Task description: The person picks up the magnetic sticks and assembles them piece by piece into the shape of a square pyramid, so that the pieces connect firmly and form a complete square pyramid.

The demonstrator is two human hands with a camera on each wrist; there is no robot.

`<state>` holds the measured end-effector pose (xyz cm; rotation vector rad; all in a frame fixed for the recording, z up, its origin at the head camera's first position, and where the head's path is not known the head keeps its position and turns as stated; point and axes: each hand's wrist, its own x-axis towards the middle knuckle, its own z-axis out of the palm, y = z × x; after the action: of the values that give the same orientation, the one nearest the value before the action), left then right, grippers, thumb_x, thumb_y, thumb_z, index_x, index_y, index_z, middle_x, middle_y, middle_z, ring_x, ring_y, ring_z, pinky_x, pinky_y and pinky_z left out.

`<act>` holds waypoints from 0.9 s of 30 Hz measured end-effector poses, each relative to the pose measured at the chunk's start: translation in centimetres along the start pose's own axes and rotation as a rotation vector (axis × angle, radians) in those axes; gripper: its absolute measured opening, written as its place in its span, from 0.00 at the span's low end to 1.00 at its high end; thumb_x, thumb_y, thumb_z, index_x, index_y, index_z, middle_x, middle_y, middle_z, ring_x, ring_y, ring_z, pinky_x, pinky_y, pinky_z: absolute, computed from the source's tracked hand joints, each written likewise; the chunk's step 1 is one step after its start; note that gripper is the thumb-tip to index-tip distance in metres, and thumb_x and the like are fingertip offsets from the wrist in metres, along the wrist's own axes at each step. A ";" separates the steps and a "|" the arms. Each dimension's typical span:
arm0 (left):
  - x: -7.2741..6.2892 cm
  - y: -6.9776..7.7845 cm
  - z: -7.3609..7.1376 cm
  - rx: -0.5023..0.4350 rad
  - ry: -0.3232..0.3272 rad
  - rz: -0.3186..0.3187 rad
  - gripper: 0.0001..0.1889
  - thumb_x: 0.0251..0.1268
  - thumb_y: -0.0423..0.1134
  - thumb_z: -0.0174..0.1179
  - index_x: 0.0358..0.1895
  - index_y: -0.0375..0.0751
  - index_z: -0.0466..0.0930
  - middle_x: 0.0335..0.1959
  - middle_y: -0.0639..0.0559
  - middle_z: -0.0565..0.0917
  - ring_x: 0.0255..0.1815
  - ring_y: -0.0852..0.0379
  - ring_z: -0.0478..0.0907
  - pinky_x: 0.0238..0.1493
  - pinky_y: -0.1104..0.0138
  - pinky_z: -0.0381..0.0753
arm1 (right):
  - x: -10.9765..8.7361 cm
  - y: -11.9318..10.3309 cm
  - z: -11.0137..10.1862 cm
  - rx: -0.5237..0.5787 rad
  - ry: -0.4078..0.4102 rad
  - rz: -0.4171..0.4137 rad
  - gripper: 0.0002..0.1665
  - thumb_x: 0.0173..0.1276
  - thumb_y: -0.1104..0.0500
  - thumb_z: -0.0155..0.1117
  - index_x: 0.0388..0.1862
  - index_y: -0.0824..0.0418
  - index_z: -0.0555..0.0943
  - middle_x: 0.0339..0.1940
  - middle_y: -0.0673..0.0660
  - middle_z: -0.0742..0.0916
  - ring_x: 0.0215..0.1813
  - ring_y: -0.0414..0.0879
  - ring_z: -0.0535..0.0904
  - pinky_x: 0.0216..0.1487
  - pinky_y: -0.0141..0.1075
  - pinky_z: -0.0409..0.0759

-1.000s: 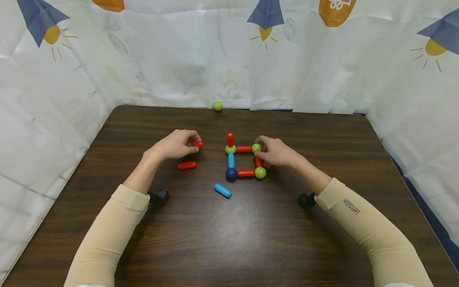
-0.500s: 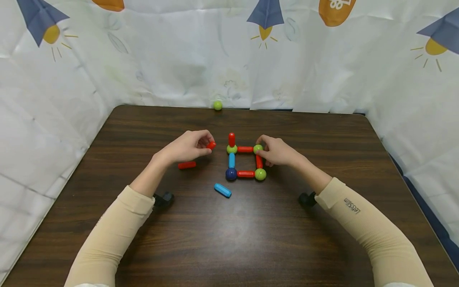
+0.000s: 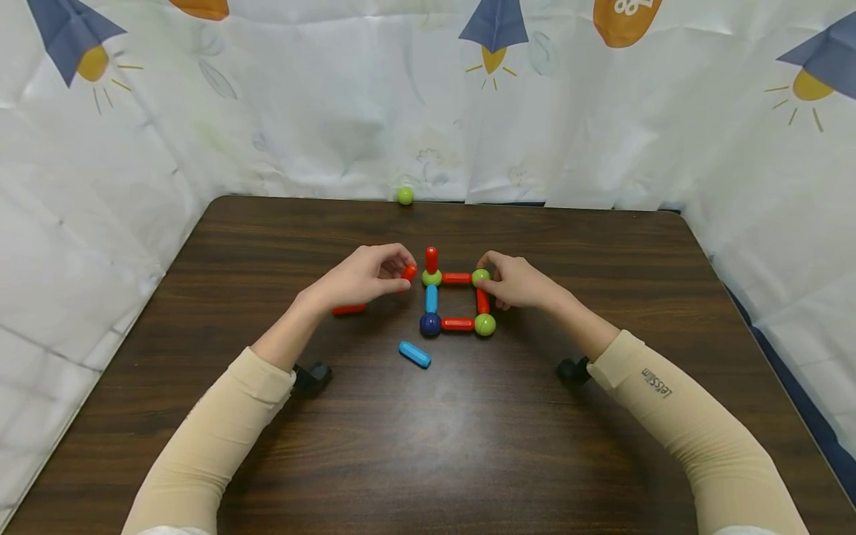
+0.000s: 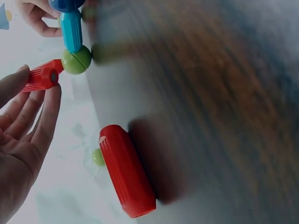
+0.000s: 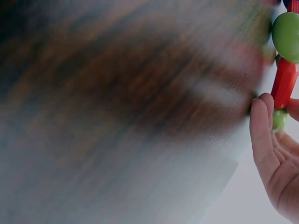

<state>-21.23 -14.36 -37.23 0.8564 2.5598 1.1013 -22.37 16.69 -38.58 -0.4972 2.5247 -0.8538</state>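
My left hand [image 3: 368,273] pinches a red magnetic rod [image 4: 41,79] between thumb and fingers, just left of a square frame of rods and balls. My right hand [image 3: 520,284] grips the frame's far-right green ball [image 3: 479,276]. The far-left green ball [image 3: 431,278] carries an upright red rod [image 3: 431,259]. A blue rod [image 3: 431,299] joins that ball to a navy ball [image 3: 431,325] at the near-left corner. Red rods form the other sides, with another green ball [image 3: 484,325] at near right. The held rod's end is close to the far-left ball; contact cannot be told.
A loose red rod [image 3: 349,309] lies under the left forearm, partly hidden in the head view. A loose blue rod [image 3: 414,354] lies in front of the frame. One green ball [image 3: 405,195] sits at the far edge of the brown table [image 3: 441,446], by a patterned curtain [image 3: 334,96].
My left hand has moved right with its red rod, closer to the frame. The frame shifted very slightly, and my right hand keeps its grip on the corner ball.
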 end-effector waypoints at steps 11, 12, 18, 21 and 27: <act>0.5 0.0 0.6 -0.021 -0.026 0.004 0.13 0.66 0.34 0.71 0.49 0.43 0.77 0.42 0.53 0.85 0.46 0.57 0.82 0.53 0.61 0.82 | 0.1 0.2 0.0 0.008 -0.004 -0.006 0.21 0.80 0.52 0.59 0.65 0.60 0.71 0.30 0.58 0.85 0.28 0.51 0.84 0.35 0.41 0.84; 0.6 0.0 0.7 -0.020 -0.033 0.005 0.13 0.66 0.33 0.71 0.49 0.43 0.77 0.42 0.53 0.85 0.46 0.57 0.82 0.53 0.61 0.82 | 0.1 0.2 0.0 0.007 -0.003 -0.008 0.21 0.80 0.52 0.59 0.65 0.60 0.71 0.30 0.58 0.85 0.28 0.51 0.84 0.35 0.42 0.84; 0.7 -0.1 1.1 -0.009 -0.068 0.025 0.13 0.67 0.32 0.70 0.50 0.41 0.77 0.42 0.52 0.85 0.46 0.57 0.83 0.54 0.61 0.82 | 0.1 0.3 0.0 0.011 -0.005 -0.010 0.21 0.81 0.52 0.59 0.64 0.60 0.71 0.30 0.58 0.85 0.28 0.51 0.84 0.35 0.42 0.84; 0.8 -0.1 1.2 -0.002 -0.081 0.028 0.13 0.67 0.32 0.70 0.49 0.41 0.77 0.42 0.52 0.85 0.46 0.57 0.83 0.54 0.61 0.82 | 0.0 0.2 0.0 0.014 -0.008 -0.010 0.20 0.81 0.52 0.59 0.64 0.60 0.71 0.29 0.58 0.85 0.28 0.51 0.84 0.35 0.42 0.84; 0.9 0.0 1.4 0.013 -0.099 0.033 0.13 0.67 0.32 0.70 0.49 0.41 0.77 0.41 0.52 0.85 0.46 0.56 0.84 0.53 0.61 0.82 | 0.0 0.2 0.0 0.010 -0.006 -0.015 0.21 0.80 0.52 0.59 0.64 0.60 0.71 0.29 0.58 0.85 0.27 0.51 0.84 0.34 0.42 0.84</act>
<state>-21.38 -13.07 -38.19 0.9349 2.4833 1.0253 -22.48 16.87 -38.72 -0.5155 2.5132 -0.8691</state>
